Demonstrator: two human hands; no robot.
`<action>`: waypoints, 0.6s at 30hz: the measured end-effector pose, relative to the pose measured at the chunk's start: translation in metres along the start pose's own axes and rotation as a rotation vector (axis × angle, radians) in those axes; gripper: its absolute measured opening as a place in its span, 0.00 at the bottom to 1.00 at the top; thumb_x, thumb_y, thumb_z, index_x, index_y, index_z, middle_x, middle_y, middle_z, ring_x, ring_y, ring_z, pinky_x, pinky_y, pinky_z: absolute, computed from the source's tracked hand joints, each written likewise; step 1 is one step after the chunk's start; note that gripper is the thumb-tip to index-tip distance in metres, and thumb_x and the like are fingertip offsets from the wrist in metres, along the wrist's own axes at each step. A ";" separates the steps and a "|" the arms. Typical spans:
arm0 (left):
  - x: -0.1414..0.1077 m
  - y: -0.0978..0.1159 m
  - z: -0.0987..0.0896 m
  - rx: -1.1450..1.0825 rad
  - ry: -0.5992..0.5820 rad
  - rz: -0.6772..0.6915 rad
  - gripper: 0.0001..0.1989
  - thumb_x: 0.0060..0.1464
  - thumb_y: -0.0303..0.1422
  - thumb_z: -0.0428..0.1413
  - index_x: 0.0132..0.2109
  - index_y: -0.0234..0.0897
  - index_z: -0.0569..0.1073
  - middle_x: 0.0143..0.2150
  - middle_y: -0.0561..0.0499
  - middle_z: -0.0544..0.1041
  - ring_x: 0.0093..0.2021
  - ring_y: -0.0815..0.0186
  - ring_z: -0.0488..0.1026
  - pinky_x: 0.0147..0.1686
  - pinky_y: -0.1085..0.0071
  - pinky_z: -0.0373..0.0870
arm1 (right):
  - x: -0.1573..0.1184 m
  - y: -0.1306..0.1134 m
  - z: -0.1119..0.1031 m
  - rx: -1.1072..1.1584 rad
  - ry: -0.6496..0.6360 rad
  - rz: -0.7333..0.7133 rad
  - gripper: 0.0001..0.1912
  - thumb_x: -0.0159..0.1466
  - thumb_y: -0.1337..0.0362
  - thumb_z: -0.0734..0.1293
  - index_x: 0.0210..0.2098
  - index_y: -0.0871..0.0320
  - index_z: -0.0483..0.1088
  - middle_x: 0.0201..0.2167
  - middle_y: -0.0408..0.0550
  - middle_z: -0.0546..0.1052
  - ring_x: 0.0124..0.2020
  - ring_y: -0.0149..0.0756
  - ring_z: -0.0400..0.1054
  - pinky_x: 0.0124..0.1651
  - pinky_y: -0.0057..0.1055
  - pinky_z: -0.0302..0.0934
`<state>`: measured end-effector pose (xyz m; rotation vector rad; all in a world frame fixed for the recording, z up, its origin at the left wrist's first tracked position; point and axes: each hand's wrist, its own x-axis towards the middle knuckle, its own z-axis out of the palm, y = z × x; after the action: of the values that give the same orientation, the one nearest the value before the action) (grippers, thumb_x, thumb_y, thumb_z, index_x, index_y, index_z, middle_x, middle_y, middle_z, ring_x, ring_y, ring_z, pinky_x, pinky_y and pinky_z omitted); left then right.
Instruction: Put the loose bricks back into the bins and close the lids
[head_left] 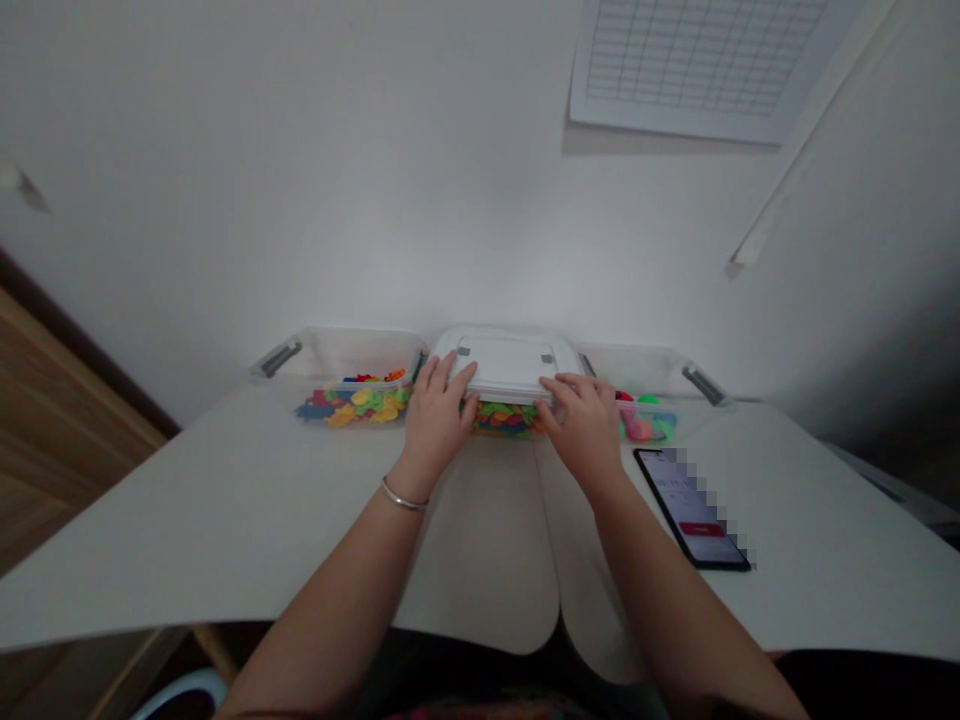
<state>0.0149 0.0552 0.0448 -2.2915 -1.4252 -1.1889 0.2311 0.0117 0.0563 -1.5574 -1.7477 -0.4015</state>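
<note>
A clear plastic box [506, 422] full of small colourful pieces stands in the middle against the wall. On top of it lies a white lid [504, 362] with two grey tabs. My left hand [441, 405] rests on the lid's left front corner, fingers spread over its top and the thumb at the front edge. At the right front corner my right hand [583, 415] lies the same way, fingers stretched out and the thumb low on the front. Neither hand is wrapped round anything. Whether the lid is fully seated cannot be told.
An unlidded clear box [360, 345] with colourful pieces stands left, and another clear box [637, 365] with bright pieces right. A phone [690, 510] lies on the white table [225, 520] at right. Two pale rounded boards [495, 560] lie before me. A printed sheet [682, 70] hangs on the wall.
</note>
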 end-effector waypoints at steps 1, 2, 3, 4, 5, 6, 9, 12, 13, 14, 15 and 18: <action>0.000 -0.003 -0.001 -0.016 0.000 0.009 0.25 0.61 0.33 0.51 0.64 0.38 0.67 0.70 0.37 0.60 0.70 0.48 0.56 0.65 0.46 0.60 | -0.001 -0.002 0.000 -0.030 -0.015 -0.018 0.17 0.67 0.59 0.64 0.52 0.53 0.76 0.51 0.54 0.76 0.52 0.50 0.62 0.55 0.45 0.57; -0.001 -0.006 -0.003 -0.029 0.007 0.014 0.27 0.60 0.33 0.51 0.66 0.38 0.64 0.72 0.36 0.55 0.70 0.48 0.56 0.64 0.46 0.61 | -0.001 -0.003 0.000 -0.058 -0.031 -0.026 0.16 0.68 0.60 0.63 0.52 0.53 0.76 0.51 0.54 0.77 0.51 0.49 0.63 0.53 0.44 0.57; -0.001 -0.012 -0.007 -0.037 0.017 0.010 0.29 0.60 0.33 0.51 0.67 0.38 0.62 0.73 0.36 0.53 0.70 0.49 0.57 0.64 0.47 0.62 | 0.000 -0.004 0.000 -0.083 -0.045 -0.029 0.16 0.68 0.61 0.63 0.53 0.53 0.76 0.51 0.54 0.77 0.50 0.49 0.64 0.51 0.43 0.57; -0.003 -0.018 -0.012 -0.028 0.047 -0.013 0.29 0.60 0.33 0.50 0.68 0.37 0.61 0.73 0.36 0.54 0.69 0.50 0.58 0.64 0.47 0.62 | 0.000 -0.004 0.000 -0.105 -0.054 -0.028 0.16 0.69 0.62 0.63 0.53 0.52 0.76 0.51 0.54 0.77 0.50 0.49 0.64 0.49 0.43 0.57; -0.004 -0.025 -0.017 0.009 0.092 -0.056 0.28 0.60 0.32 0.49 0.67 0.36 0.62 0.72 0.35 0.55 0.69 0.49 0.58 0.64 0.45 0.60 | 0.001 -0.003 0.000 -0.118 -0.058 -0.027 0.16 0.69 0.62 0.63 0.53 0.52 0.76 0.51 0.53 0.78 0.50 0.48 0.65 0.48 0.42 0.56; -0.006 -0.032 -0.024 0.061 0.126 -0.103 0.27 0.60 0.31 0.49 0.66 0.36 0.64 0.71 0.34 0.57 0.69 0.47 0.58 0.64 0.42 0.58 | 0.002 -0.002 0.001 -0.125 -0.054 -0.025 0.16 0.69 0.62 0.63 0.53 0.51 0.76 0.50 0.53 0.78 0.50 0.48 0.65 0.47 0.42 0.56; -0.012 -0.050 -0.045 0.239 0.070 -0.198 0.25 0.59 0.29 0.47 0.62 0.39 0.69 0.66 0.36 0.68 0.64 0.44 0.65 0.63 0.33 0.53 | 0.003 0.000 0.004 -0.120 -0.016 -0.020 0.15 0.68 0.62 0.64 0.51 0.51 0.77 0.49 0.52 0.78 0.49 0.47 0.66 0.46 0.40 0.56; -0.017 -0.059 -0.063 0.397 -0.115 -0.237 0.22 0.61 0.29 0.46 0.58 0.39 0.74 0.56 0.37 0.77 0.58 0.45 0.70 0.63 0.36 0.53 | 0.003 0.001 0.007 -0.126 0.015 -0.015 0.14 0.67 0.63 0.65 0.50 0.51 0.78 0.49 0.52 0.79 0.48 0.46 0.66 0.46 0.39 0.56; -0.017 -0.061 -0.069 0.437 -0.157 -0.230 0.21 0.61 0.30 0.46 0.57 0.39 0.76 0.54 0.38 0.79 0.56 0.46 0.71 0.64 0.37 0.52 | 0.003 0.001 0.008 -0.131 0.019 -0.013 0.14 0.67 0.63 0.65 0.50 0.50 0.78 0.49 0.52 0.79 0.48 0.46 0.66 0.45 0.39 0.56; -0.018 -0.062 -0.073 0.466 -0.191 -0.217 0.20 0.62 0.30 0.46 0.55 0.40 0.77 0.52 0.39 0.80 0.55 0.46 0.72 0.64 0.38 0.52 | 0.002 0.001 0.008 -0.135 0.018 -0.010 0.14 0.67 0.62 0.66 0.51 0.50 0.78 0.49 0.52 0.79 0.48 0.46 0.66 0.45 0.39 0.56; -0.018 -0.064 -0.078 0.484 -0.219 -0.197 0.20 0.62 0.31 0.46 0.54 0.41 0.78 0.51 0.40 0.80 0.54 0.47 0.73 0.64 0.40 0.52 | 0.002 0.001 0.008 -0.138 0.015 -0.007 0.14 0.68 0.62 0.65 0.51 0.50 0.78 0.49 0.52 0.79 0.49 0.46 0.66 0.45 0.39 0.56; -0.020 -0.070 -0.091 0.463 -0.299 -0.122 0.19 0.62 0.33 0.47 0.53 0.41 0.79 0.49 0.41 0.81 0.50 0.47 0.74 0.59 0.46 0.61 | 0.002 -0.001 0.007 -0.136 -0.002 0.004 0.15 0.68 0.62 0.65 0.51 0.50 0.77 0.50 0.52 0.78 0.50 0.46 0.66 0.46 0.40 0.57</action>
<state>-0.0949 0.0301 0.0738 -2.1297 -1.7422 -0.4734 0.2279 0.0175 0.0539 -1.6560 -1.7503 -0.5262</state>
